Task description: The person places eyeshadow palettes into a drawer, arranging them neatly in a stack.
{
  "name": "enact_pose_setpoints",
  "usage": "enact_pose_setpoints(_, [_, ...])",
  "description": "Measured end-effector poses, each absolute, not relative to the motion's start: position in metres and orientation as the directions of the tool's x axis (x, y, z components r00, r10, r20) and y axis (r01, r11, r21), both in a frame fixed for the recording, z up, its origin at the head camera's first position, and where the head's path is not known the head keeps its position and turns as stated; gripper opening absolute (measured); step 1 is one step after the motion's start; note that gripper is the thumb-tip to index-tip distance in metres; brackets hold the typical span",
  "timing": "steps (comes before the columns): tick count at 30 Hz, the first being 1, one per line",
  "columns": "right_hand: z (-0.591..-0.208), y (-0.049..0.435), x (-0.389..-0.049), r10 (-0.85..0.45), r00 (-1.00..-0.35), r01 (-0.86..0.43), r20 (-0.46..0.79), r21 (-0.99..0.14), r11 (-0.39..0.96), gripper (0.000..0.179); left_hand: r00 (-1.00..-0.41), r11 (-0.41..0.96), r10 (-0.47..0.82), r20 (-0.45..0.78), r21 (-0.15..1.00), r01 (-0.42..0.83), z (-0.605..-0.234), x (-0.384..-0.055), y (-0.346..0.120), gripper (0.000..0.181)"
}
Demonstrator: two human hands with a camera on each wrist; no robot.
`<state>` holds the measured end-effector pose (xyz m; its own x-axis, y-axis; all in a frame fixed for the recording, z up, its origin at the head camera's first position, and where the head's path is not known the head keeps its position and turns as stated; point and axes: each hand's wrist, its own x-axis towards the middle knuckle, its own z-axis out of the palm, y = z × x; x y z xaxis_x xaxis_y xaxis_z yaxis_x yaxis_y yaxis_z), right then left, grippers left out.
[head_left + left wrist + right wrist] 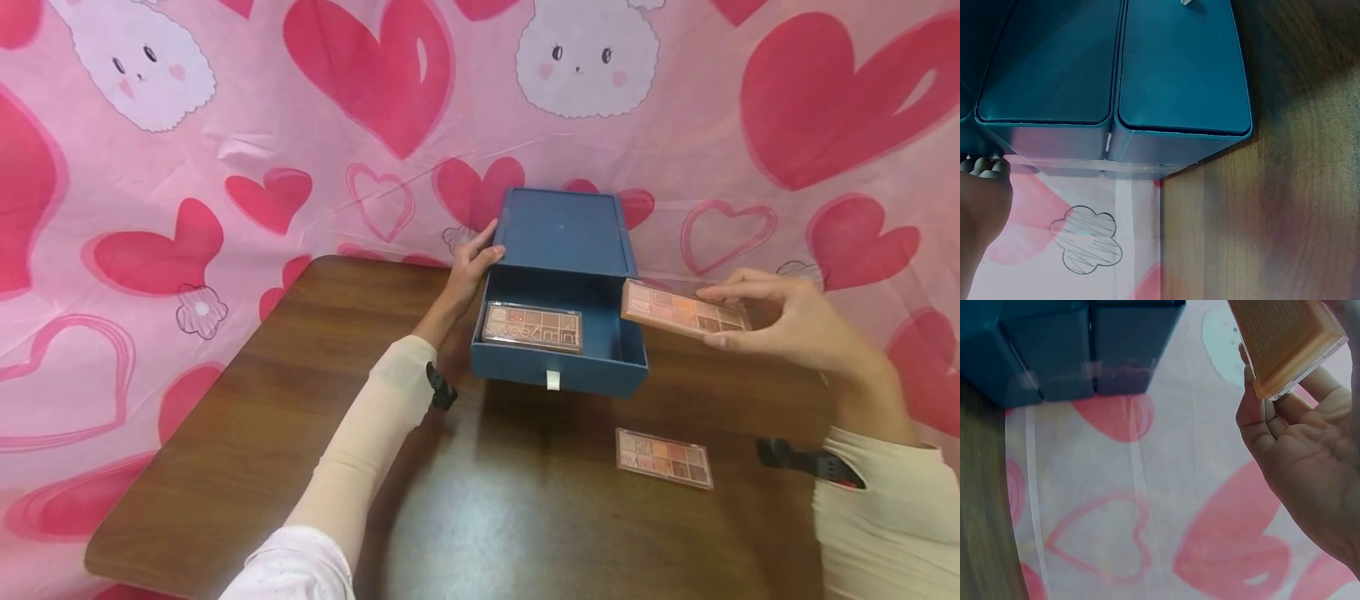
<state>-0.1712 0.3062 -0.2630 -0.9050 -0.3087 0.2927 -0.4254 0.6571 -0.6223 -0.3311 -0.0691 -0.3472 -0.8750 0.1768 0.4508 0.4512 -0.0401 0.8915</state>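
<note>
In the head view, a blue drawer box [564, 229] has its top drawer [510, 364] pulled out, a white pull tab on its front. My left hand [471, 265] rests against the box's upper left side, fingers extended and thumb near the top edge. An eyeshadow palette [531, 326] with a clear lid lies in the drawer's left part. My right hand [780, 317] pinches a second eyeshadow palette [667, 308] by its right end, over the drawer's right edge. In the right wrist view, this palette's orange-brown underside [1279, 337] shows.
A third palette [663, 458] lies on the brown wooden table [247, 433], in front of the box and to its right. Behind the table hangs a pink cloth [337, 208] with hearts and rabbits. More closed drawers [1179, 69] are stacked below the pulled-out one.
</note>
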Motion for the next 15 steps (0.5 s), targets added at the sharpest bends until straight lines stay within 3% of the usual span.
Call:
enact_pose_setpoints(4, [-0.260,0.293,-0.177,-0.355,-0.885,-0.465,0.301,-0.561,0.685,0.055,-0.874,-0.041,0.177,0.452,0.891,0.452,-0.347,-0.331,-0.069,0.064])
enact_pose_setpoints(8, [-0.261,0.279,-0.182,-0.406,-0.852,-0.522,0.330,-0.566,0.637,0.055,-0.874,-0.041,0.176,0.454,0.890,0.454,-0.347,-0.332,-0.068,0.065])
enact_pose_setpoints(15, [-0.261,0.258,-0.191,-0.436,-0.851,-0.519,0.295,-0.601,0.607,0.055,-0.872,-0.048,0.175,0.458,0.888,0.457,-0.347,-0.332,-0.069,0.064])
